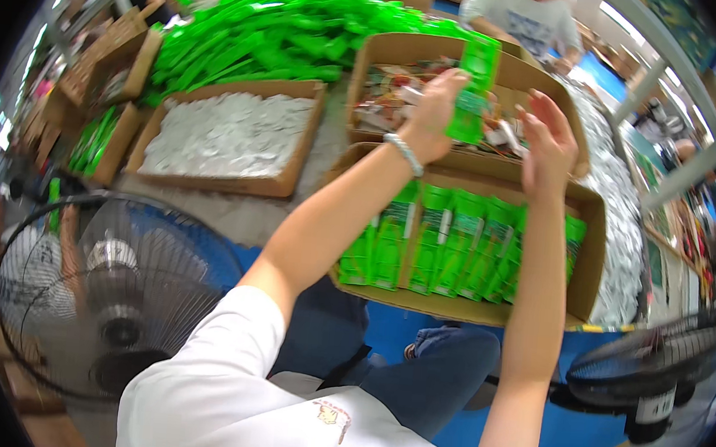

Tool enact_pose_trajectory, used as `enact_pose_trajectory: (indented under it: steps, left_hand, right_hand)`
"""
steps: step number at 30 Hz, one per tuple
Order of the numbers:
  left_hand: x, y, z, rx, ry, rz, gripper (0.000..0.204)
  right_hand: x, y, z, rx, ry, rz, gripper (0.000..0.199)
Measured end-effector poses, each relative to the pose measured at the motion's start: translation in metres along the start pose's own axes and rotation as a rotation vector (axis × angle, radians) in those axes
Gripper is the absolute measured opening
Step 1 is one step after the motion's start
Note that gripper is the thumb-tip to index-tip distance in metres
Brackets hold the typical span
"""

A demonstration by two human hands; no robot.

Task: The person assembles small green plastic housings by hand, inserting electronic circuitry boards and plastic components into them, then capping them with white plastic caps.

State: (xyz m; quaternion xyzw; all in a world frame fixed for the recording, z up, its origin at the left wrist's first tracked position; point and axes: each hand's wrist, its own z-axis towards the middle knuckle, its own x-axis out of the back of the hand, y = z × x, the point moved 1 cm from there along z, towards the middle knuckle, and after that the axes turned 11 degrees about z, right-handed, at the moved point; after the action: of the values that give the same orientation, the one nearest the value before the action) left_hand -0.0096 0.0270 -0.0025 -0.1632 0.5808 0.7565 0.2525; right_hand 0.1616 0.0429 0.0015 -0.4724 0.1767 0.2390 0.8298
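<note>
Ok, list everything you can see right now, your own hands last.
green packet: one, green, held up in the left hand
near box: one, brown cardboard, holds a row of upright green packets
far box: one, brown cardboard, mixed small items inside
white-pieces box: one, brown cardboard, left of centre
green packet heap: many, green, top
fans: two, black, lower left and lower right
bracelet: one, pale, left wrist
left hand: pinching the green packet
right hand: open, fingers spread, holding nothing
</note>
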Motion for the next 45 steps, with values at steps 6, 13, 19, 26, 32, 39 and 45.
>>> enact_pose_trajectory:
  steps: [6,13,19,26,32,39,45]
  left_hand:
    - [0.006,0.0,0.007,0.0,-0.078,-0.063,0.021]
    - [0.02,-0.024,0.024,0.045,0.161,0.351,0.037]
    - [-0.006,-0.011,0.011,0.119,-0.122,-0.082,0.034]
    - [0.016,-0.009,0.014,0.151,0.033,-0.083,0.024]
    - [0.021,-0.009,0.015,0.205,-0.062,-0.185,0.018]
    - [0.015,-0.013,0.027,0.004,0.052,0.179,0.019]
    - [0.014,-0.005,0.006,0.187,0.072,0.094,0.024]
  right_hand:
    - [-0.027,-0.001,-0.017,0.181,-0.144,-0.48,0.026]
    - [-0.151,0.013,-0.059,0.57,-0.754,-0.758,0.015]
    - [-0.22,0.083,-0.083,0.262,-1.241,-0.77,0.018]
    - [-0.28,0.166,-0.106,-0.073,-1.538,-1.26,0.017]
    - [-0.263,0.157,-0.097,-0.054,-1.372,-0.748,0.018]
    - [-0.195,0.048,-0.061,-0.101,-0.74,-0.355,0.019]
    - [-0.079,0.003,-0.024,-0.006,-0.259,-0.222,0.021]
